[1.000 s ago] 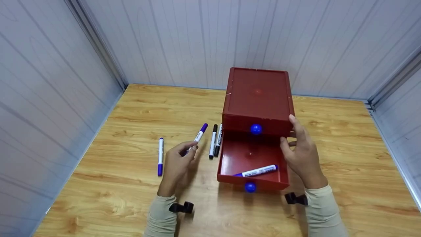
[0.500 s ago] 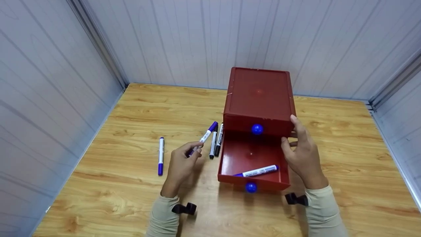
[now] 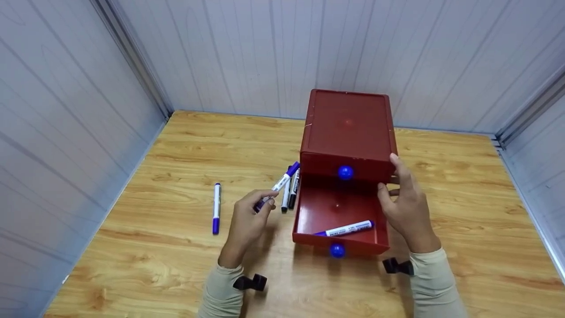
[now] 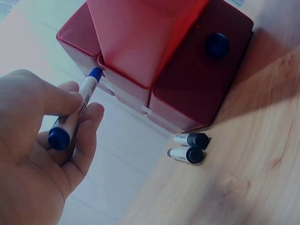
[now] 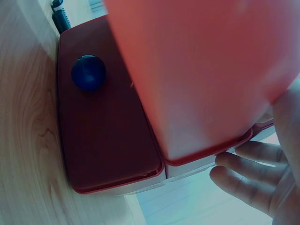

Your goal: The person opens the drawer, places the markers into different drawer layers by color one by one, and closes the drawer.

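Observation:
A blue-capped white marker [image 3: 282, 182] is pinched between the thumb and fingers of my left hand [image 3: 250, 216], tilted up and right. In the left wrist view the held marker [image 4: 80, 105] points at the red drawer unit [image 4: 185, 105]. The unit [image 3: 348, 123] has its middle drawer [image 3: 324, 207] pulled out, and another blue-capped marker [image 3: 349, 229] lies inside near the front. My right hand [image 3: 408, 212] rests against the unit's right side, thumb by the open drawer's edge. In the right wrist view its fingers [image 5: 253, 166] reach loosely along that side.
Two black-capped markers [image 3: 292, 194] lie against the unit's left side. One blue-capped marker [image 3: 216, 208] lies apart, farther left on the wooden table [image 3: 145, 247]. Blue ball knobs [image 3: 345, 172] stick out from the drawer fronts. Panel walls [image 3: 229, 57] stand around the table.
My left hand has moved right with the marker, whose far tip now reaches over the black-capped markers toward the unit. The right hand and the drawer have stayed put.

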### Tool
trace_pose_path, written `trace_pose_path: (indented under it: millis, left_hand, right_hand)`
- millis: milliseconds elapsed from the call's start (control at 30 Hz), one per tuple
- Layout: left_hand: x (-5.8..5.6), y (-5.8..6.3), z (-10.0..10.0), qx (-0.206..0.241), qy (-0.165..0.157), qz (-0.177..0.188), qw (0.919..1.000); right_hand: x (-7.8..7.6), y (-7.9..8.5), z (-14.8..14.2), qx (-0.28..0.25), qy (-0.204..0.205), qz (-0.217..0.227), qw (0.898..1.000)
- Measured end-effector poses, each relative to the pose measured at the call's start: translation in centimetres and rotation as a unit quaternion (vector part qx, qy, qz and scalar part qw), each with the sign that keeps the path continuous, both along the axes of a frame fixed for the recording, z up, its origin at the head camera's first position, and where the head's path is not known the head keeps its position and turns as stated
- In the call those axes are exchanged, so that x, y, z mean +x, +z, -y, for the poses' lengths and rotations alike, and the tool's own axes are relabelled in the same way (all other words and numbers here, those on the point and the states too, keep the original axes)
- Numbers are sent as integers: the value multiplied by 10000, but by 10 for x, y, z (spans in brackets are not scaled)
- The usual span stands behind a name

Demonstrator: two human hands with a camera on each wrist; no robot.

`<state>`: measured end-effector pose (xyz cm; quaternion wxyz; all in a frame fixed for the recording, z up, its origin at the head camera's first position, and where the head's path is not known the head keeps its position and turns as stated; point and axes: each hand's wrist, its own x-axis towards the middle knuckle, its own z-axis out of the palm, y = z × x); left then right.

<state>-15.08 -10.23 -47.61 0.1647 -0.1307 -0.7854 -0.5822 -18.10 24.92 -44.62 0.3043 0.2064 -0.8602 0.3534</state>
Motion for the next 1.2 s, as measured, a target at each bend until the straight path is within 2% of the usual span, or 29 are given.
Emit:
trace_pose_path:
  millis: [267,433,600,667,900,1200]
  left_hand:
    - [8,8,-5,27,73,-1084,9941]
    - [14,14,-8,-67,115,-1540,9880]
    - [15,16,-12,-268,31,-1973,9800]
    - [15,18,-14,-391,-62,-2077,9774]
    - [16,23,-19,-845,-442,-2032,9745]
    - [15,31,-25,-1354,-480,-1882,9716]
  right_hand:
    - [1,1,0,-65,90,22,9999]
    - [0,1,-1,35,23,20,10000]
    - [0,0,-2,34,17,35,10000]
    - [1,0,-3,18,24,52,10000]
    - [1,0,-3,27,-4,50,10000]
    - [0,-2,-3,-58,39,121,9999]
